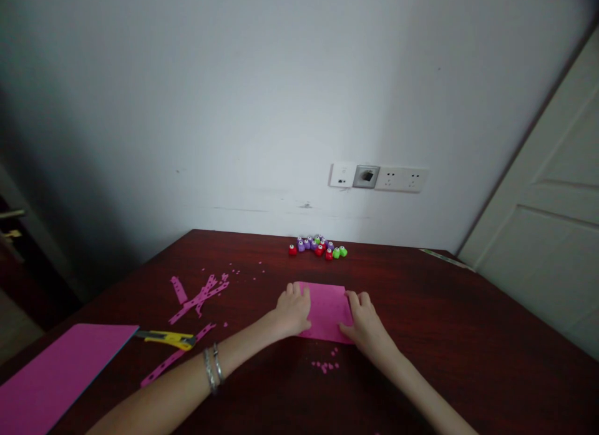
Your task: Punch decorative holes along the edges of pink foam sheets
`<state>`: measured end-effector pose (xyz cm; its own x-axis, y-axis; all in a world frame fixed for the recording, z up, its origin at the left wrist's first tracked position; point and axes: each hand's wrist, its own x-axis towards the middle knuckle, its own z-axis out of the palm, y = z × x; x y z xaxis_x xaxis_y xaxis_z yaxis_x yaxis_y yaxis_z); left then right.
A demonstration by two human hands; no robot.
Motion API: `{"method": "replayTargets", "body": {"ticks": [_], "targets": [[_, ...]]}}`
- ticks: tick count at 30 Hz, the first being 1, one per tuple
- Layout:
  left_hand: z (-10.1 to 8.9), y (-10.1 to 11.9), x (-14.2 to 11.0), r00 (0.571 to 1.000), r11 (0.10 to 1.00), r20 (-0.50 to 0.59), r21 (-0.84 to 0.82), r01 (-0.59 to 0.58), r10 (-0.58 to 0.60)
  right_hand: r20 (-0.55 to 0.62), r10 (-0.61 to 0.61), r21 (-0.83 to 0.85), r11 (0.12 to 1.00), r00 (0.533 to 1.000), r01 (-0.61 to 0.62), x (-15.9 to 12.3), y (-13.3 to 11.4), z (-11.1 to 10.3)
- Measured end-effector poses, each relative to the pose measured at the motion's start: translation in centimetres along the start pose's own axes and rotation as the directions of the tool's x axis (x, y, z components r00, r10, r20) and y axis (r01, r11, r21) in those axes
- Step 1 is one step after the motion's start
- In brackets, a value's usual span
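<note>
A small pink sheet of paper (326, 310) lies on the dark red table in front of me. My left hand (294, 309) holds its left edge with curled fingers, the thumb towards the near side. At the right edge, my right hand (367, 322) grips the sheet between thumb and fingers. Parts of both side edges are hidden under the hands. Just below the sheet are several tiny pink paper bits (326, 365). Two silver bracelets (213, 367) circle my left wrist.
Punched pink strips (199, 301) and a yellow box cutter (171, 339) lie left, beside a larger pink sheet (70, 372). Several small red, purple and green pieces resembling craft punches (319, 250) sit near the wall. Wall sockets (400, 179) are above the table (444, 335).
</note>
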<state>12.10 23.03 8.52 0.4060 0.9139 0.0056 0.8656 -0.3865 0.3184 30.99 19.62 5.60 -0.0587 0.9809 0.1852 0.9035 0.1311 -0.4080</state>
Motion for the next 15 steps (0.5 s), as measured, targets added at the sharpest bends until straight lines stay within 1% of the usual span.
{"method": "replayTargets", "body": {"ticks": [2, 5, 8, 12, 14, 15], "targets": [[-0.1, 0.0, 0.2, 0.997, 0.998, 0.075, 0.053, -0.035, 0.031, 0.021, -0.037, 0.001, 0.999, 0.999, 0.037, 0.0, 0.0, 0.0], [-0.4, -0.1, 0.6, 0.985, 0.987, 0.172, 0.153, -0.057, 0.03, 0.059, -0.058, 0.009, 0.998, 0.997, 0.058, 0.0, 0.2, 0.0], [-0.8, -0.1, 0.7, 0.975, 0.981, 0.221, 0.187, -0.051, 0.008, 0.074, -0.068, 0.019, 0.998, 0.995, 0.066, -0.1, 0.3, -0.2], [-1.4, -0.2, 0.4, 0.968, 0.993, 0.248, 0.119, -0.013, -0.017, 0.091, -0.087, 0.03, 0.996, 0.992, 0.084, -0.2, 0.3, -0.8], [-1.9, -0.5, 0.0, 0.97, 1.0, 0.242, 0.025, 0.007, -0.013, 0.097, -0.095, 0.031, 0.995, 0.991, 0.092, -0.2, 0.0, -1.3], [-2.2, -0.7, -0.3, 0.976, 0.999, 0.216, -0.039, 0.016, -0.007, 0.095, -0.099, 0.031, 0.995, 0.99, 0.097, -0.1, -0.2, -1.5]]}}
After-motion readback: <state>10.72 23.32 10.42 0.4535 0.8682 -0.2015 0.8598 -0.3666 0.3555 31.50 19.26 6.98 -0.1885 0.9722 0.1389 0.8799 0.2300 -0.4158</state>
